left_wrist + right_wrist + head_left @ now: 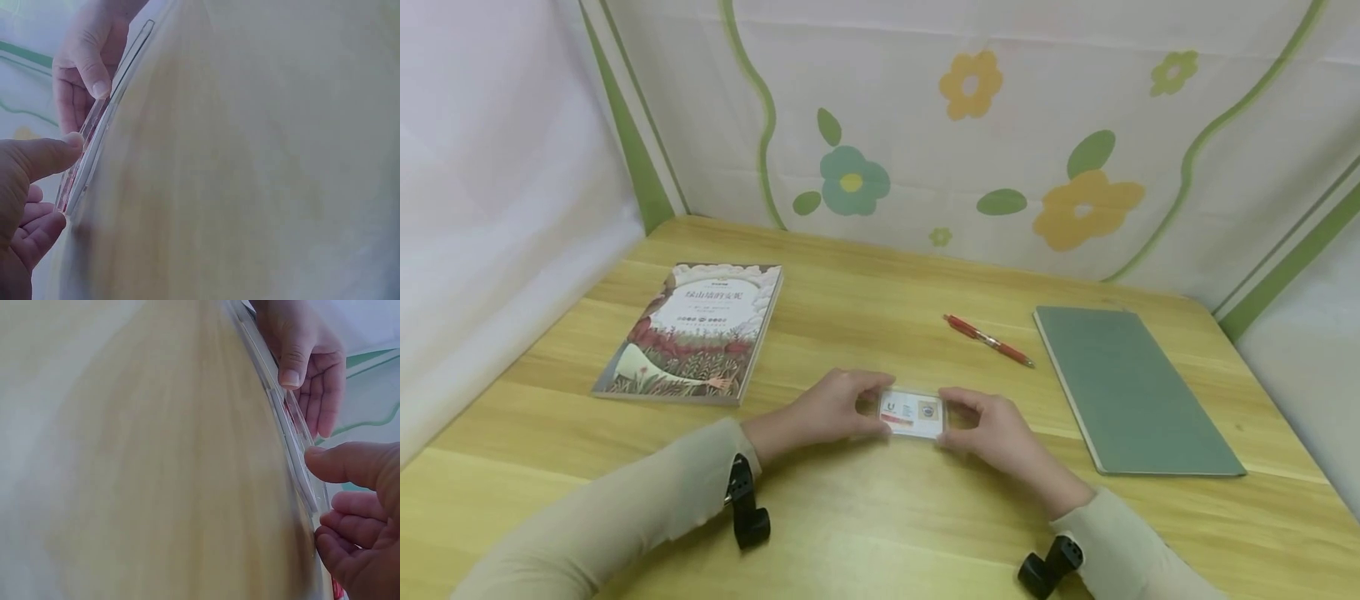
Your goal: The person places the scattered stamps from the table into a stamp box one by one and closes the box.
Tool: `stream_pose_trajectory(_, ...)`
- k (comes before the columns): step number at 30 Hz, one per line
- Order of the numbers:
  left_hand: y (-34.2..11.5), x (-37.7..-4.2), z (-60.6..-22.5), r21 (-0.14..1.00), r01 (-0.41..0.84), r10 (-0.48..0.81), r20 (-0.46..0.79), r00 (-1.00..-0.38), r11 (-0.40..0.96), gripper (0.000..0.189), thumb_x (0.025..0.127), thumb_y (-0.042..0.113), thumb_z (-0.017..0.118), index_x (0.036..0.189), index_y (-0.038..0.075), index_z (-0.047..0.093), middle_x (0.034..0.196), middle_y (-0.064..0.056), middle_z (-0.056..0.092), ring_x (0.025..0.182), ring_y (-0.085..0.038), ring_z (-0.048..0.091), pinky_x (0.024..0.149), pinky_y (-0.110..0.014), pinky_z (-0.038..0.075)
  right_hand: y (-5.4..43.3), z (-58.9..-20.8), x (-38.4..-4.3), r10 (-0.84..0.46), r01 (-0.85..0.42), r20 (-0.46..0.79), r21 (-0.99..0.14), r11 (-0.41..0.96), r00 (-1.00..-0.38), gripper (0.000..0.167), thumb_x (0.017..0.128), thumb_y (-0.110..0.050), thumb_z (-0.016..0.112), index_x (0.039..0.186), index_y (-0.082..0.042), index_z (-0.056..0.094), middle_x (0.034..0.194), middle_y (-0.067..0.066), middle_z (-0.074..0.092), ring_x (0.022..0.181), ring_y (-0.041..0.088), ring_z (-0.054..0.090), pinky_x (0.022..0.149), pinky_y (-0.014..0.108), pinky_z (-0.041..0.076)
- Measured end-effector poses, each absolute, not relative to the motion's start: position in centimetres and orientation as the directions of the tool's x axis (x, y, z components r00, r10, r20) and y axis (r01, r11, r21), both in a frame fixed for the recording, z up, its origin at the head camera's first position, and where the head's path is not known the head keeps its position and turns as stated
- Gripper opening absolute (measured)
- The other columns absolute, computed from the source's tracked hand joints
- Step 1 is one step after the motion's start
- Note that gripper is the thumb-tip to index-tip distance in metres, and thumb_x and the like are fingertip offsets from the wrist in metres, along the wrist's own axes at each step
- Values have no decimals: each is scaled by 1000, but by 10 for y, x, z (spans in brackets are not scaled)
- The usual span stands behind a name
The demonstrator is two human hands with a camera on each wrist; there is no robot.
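Observation:
A white card in a clear plastic case (912,414) lies between both hands in the middle of the head view. It bears a red strip, print and a small square picture. My left hand (835,406) grips its left end between thumb and fingers. At the right end, my right hand (992,429) holds it the same way. Both wrist views show the case (94,140) nearly edge-on, close over the wooden table, with each thumb (344,464) at its edge.
On the left of the wooden table (850,533) lies an illustrated book (696,329). A red pen (988,340) lies beyond the right hand, and a green notebook (1138,392) at the right. A flower-patterned cloth (910,150) hangs behind.

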State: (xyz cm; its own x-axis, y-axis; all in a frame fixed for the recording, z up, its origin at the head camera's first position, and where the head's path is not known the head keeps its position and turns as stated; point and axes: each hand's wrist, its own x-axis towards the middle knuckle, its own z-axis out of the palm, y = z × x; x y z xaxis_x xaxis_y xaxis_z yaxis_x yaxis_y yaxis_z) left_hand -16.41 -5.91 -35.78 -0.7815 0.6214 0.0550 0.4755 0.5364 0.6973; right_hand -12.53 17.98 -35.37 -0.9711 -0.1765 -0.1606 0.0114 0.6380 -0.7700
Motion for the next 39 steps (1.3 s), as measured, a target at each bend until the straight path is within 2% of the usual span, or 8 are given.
stream_pose_trajectory(24, -61, -160, -359, 662, 483, 628, 24, -778, 573, 66, 73, 30, 78, 128, 4, 53, 121, -9, 61, 105, -17, 59, 91, -33, 47, 175, -354, -121, -183, -40, -133, -694, 719, -974, 54, 71, -18, 79, 122, -13, 61, 127, 9, 57, 122, 28, 49, 101, 47, 37)
stream_pose_trajectory(39, -60, -157, -357, 617, 502, 629, 15, -777, 606, 66, 73, 29, 78, 129, 4, 53, 128, -9, 56, 118, -21, 52, 100, -37, 40, 173, -356, -119, -205, -84, -103, -673, 735, -973, 53, 72, -16, 79, 121, -13, 62, 127, 9, 57, 120, 28, 50, 100, 47, 38)
